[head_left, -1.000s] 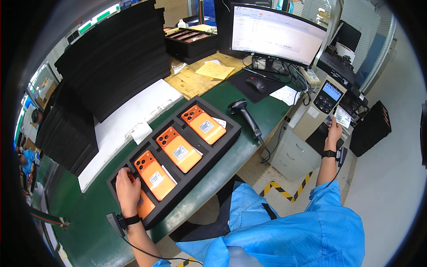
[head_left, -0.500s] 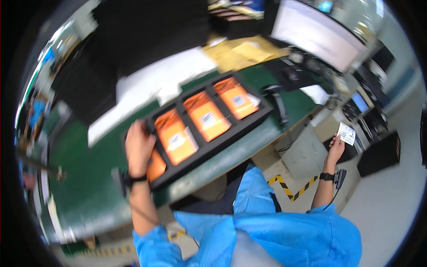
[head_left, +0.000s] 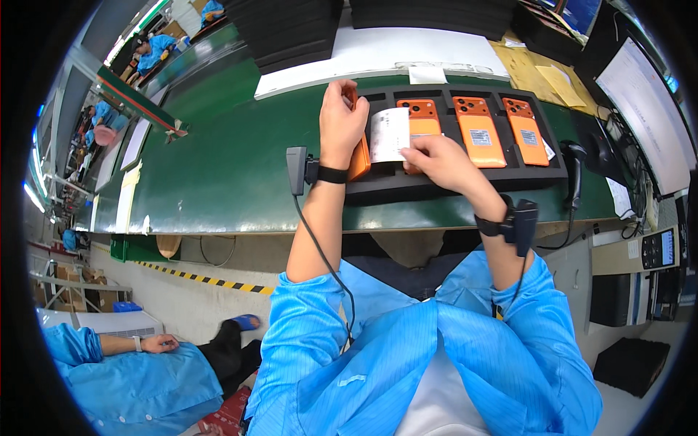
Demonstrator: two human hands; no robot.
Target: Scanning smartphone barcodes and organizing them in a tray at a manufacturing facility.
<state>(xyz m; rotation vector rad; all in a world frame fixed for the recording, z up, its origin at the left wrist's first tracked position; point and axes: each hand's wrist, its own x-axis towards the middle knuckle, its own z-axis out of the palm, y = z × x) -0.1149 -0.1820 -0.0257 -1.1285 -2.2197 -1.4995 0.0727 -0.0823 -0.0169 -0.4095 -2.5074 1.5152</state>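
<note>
A: What's coming through nearest you at your remote end?

B: The wearer's blue smock (head_left: 327, 381) is filling the bottom of my view, with both forearms reaching away from me toward the table.

A: How are the grips looking?

B: I'm watching the right hand (head_left: 447, 163) pinching a white printed slip (head_left: 390, 136) by its lower right corner, thumb and fingers pressing together on it. The left hand (head_left: 343, 122) is clasping an orange phone (head_left: 359, 161), fingers wrapping its upper part and hiding much of it.

A: Where is that phone sitting?

B: It's tilting edge-on toward me at the left end of a black foam tray (head_left: 382, 190). I can't tell whether it's clearing its compartment, or whether the slip is touching it.

A: And the rest of the tray?

B: The slip and the right hand are partly covering the second phone (head_left: 420, 109). The third phone (head_left: 478, 136) and the fourth phone (head_left: 526, 134) are lying in their own compartments farther right, lenses pointing up.

A: Beyond that?

B: A black handheld scanner (head_left: 574, 173) is resting just beside the tray's right end on the green table (head_left: 225, 145). Farther off, a white board (head_left: 436, 52) is lying along the back, a black foam stack (head_left: 287, 33) is rising at its left, and a monitor (head_left: 649, 105) is glowing at the right.
</note>
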